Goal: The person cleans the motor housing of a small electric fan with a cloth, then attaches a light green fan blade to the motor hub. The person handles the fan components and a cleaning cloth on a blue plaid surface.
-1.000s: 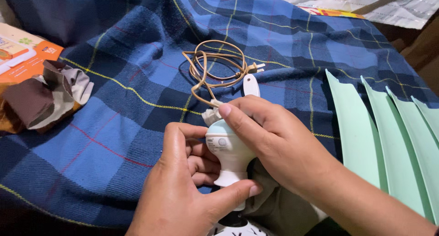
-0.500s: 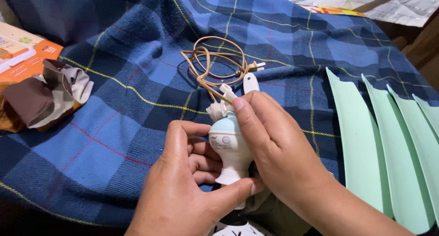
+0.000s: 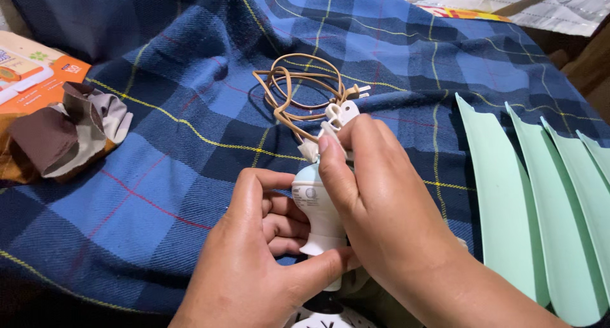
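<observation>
On the plaid blanket (image 3: 159, 175), left hand (image 3: 254, 264) is gripping the lamp base (image 3: 316, 213); right hand (image 3: 375, 201) is pinching the white clip (image 3: 332, 121) at 12 o'clock — I'd keep the base steady.

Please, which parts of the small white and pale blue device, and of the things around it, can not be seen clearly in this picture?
Head view only:
- White and pale blue bulb-shaped device: its right side is hidden by the right hand; its foot by the left hand.
- Round label on it: too small to read.
- Coiled brown cord: its joint to the device is covered by fingers.
- Pale green blades: cut off by the right edge.
</observation>
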